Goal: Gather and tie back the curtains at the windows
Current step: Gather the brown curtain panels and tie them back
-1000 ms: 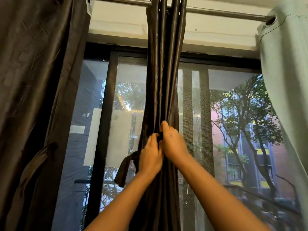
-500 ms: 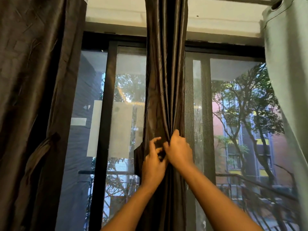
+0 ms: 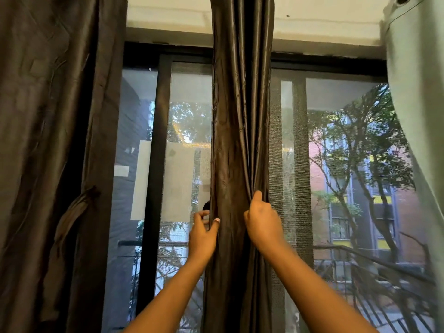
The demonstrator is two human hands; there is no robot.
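Note:
A dark brown curtain (image 3: 240, 116) hangs gathered into a narrow column in front of the window's middle. My right hand (image 3: 263, 222) is closed on its right edge, thumb up against the folds. My left hand (image 3: 204, 233) pinches the curtain's left edge between thumb and fingers. A small dark end of a fabric tie (image 3: 206, 205) shows just behind the left edge, above my left hand. A second dark brown curtain (image 3: 55, 140) fills the left side, with a tie strip (image 3: 72, 219) hanging on it.
A pale green curtain (image 3: 422, 116) hangs at the right edge. Behind are sliding glass panes with black frames (image 3: 153, 164) and a mesh screen (image 3: 276, 164). Outside are a railing, trees and a brick building.
My hands have moved apart from the curtain's centre to its two edges. The tie end that hung out at the left is now nearly hidden behind the curtain. The camera tilted down.

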